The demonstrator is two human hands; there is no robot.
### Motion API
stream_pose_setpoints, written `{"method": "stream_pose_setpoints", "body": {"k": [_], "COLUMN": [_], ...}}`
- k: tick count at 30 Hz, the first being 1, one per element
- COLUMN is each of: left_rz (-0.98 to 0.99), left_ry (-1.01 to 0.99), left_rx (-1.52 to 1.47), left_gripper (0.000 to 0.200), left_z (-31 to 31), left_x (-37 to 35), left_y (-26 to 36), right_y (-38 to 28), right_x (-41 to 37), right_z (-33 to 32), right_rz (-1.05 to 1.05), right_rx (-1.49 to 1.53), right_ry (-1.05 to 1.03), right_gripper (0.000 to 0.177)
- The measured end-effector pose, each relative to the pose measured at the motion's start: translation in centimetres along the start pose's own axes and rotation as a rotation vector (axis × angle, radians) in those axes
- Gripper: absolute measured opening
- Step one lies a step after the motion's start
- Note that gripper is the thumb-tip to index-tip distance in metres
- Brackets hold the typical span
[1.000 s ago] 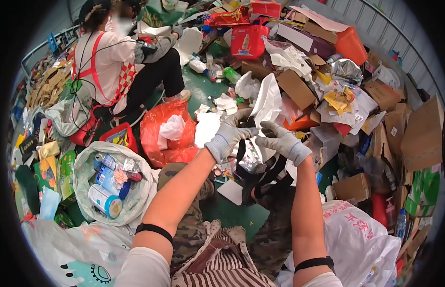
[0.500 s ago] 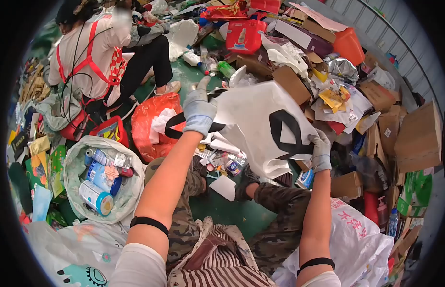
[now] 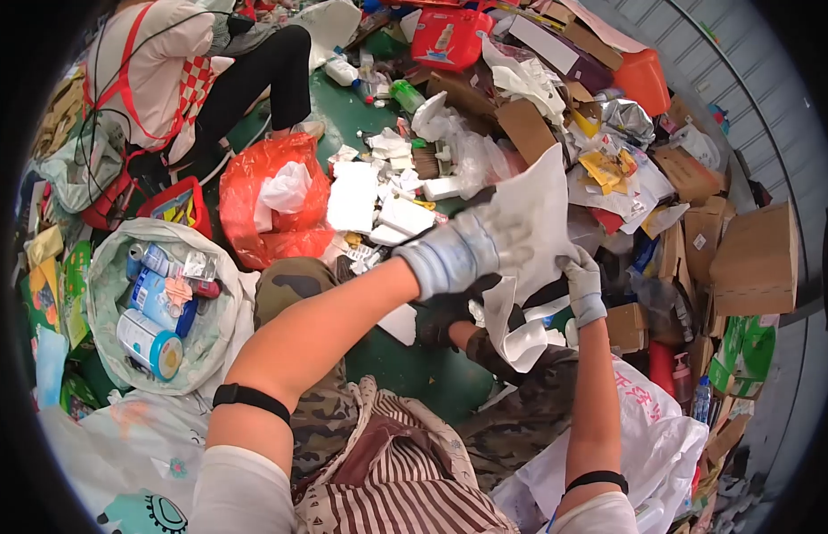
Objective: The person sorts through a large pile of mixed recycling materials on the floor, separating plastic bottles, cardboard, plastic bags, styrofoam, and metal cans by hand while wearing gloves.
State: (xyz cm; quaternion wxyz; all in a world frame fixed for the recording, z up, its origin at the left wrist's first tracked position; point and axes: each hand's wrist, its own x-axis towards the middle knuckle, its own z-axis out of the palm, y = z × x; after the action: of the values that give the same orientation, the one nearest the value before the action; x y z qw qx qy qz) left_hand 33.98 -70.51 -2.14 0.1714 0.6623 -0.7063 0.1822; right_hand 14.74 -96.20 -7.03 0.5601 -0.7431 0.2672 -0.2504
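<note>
A white bag (image 3: 540, 200) with black strap handles hangs folded in front of me, between my two gloved hands. My right hand (image 3: 581, 285) pinches its right edge, thumb and fingers closed on the material. Across the left part of the bag reaches my left hand (image 3: 472, 254), its fingers smeared by motion against the white surface. Dark strap shows beside and below the left glove. The bag's lower end curls down over my right knee.
To my left stands a pale sack (image 3: 102, 294) holding cans and a tin (image 3: 150, 343). A red plastic bag (image 3: 240, 209) and white foam pieces (image 3: 352, 198) lie ahead. Cardboard boxes (image 3: 754, 258) pile up at right. Another person (image 3: 165, 67) sits at the upper left.
My left hand has swung right and down, towards my right hand. The bag, spread wide before, is now folded narrower, uncovering foam and scraps on the floor. The view has shifted slightly.
</note>
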Motion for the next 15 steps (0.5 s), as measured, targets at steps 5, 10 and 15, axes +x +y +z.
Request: {"method": "stream_pose_setpoints", "body": {"k": [5, 10, 15], "left_rz": [0.025, -0.006, 0.145], "left_ry": [-0.973, -0.729, -0.074], "left_rx": [-0.057, 0.122, 0.037], "left_gripper": [0.048, 0.018, 0.007], "left_z": [2.1, 1.3, -2.5], "left_x": [-0.6, -3.4, -3.1], "left_y": [1.0, -0.7, 2.5], "right_y": [-3.5, -0.2, -10.5], "right_x": [-1.4, -1.5, -7.6], "right_z": [0.0, -13.5, -2.5], "right_rz": [-0.041, 0.131, -0.802], "right_rx": [-0.038, -0.647, -1.346], "right_ry": [0.188, 0.507, 0.416], "right_gripper": [0.023, 0.021, 0.033]}}
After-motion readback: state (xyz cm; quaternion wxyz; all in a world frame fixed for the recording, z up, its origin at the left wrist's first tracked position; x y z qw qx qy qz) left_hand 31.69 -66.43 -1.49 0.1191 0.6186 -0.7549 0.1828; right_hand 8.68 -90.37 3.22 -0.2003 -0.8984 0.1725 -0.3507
